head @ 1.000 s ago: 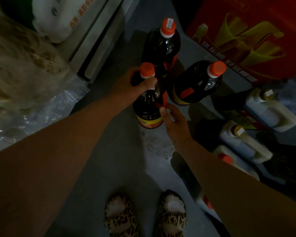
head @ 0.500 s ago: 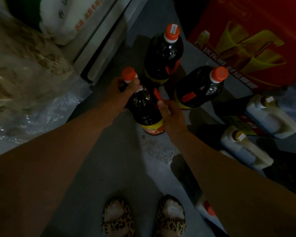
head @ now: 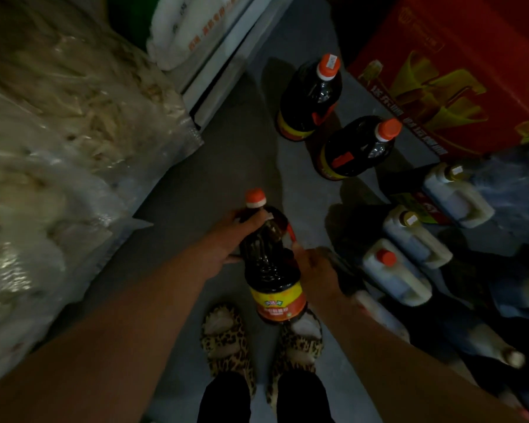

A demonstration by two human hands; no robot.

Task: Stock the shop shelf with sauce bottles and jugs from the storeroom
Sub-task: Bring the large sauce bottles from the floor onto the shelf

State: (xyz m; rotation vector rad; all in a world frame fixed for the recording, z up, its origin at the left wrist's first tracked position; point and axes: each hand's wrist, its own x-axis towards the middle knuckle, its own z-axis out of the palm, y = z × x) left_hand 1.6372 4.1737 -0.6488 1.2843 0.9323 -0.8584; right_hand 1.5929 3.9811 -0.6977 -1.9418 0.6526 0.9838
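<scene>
A dark sauce bottle (head: 271, 264) with an orange cap and a yellow-red label is lifted off the floor, above my feet. My left hand (head: 229, 239) grips its neck and shoulder just below the cap. My right hand (head: 313, 271) holds the bottle's right side by the red handle. Two more dark sauce bottles (head: 310, 100) (head: 355, 151) with orange caps stand on the floor further away. Several white jugs (head: 394, 274) (head: 416, 236) (head: 457, 195) sit on the floor to the right.
A red carton (head: 458, 71) stands at the back right. Big clear plastic bags (head: 58, 154) of pale dry goods fill the left side. A white sack (head: 184, 35) rests on a white ledge at the back. My slippered feet (head: 226, 340) stand on the grey floor.
The bottle has been lifted from beside the other two and drawn toward me, tilting cap-left. Both hands moved with it, and the view swung back.
</scene>
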